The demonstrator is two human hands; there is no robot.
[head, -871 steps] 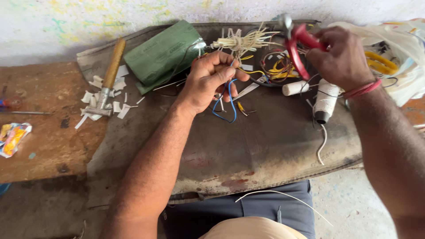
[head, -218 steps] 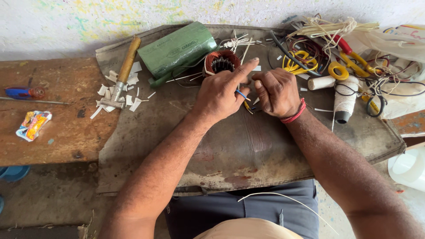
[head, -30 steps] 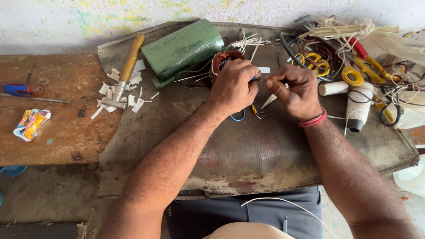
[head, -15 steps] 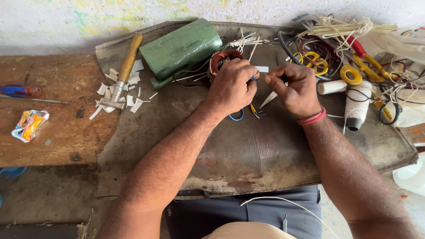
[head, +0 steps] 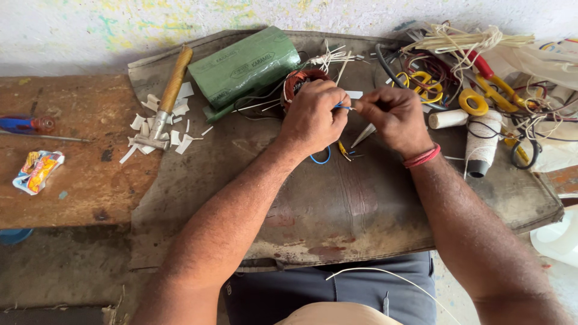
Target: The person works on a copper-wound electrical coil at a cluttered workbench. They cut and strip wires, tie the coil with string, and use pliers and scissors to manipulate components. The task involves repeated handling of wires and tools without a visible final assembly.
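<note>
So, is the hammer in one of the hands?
No, the hammer lies on the bench, left of both hands; the left hand and right hand pinch a blue wire.

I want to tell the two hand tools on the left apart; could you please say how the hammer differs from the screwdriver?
The hammer has a long tan wooden handle and a metal head; the screwdriver has a blue and red handle and a thin metal shaft. The hammer lies steeply slanted on the dark mat among white scraps; the screwdriver lies nearly level on the brown board. Neither is touched by the hands.

both hands close together, left hand (head: 313,117) and right hand (head: 394,117) fingertips pinched
</note>
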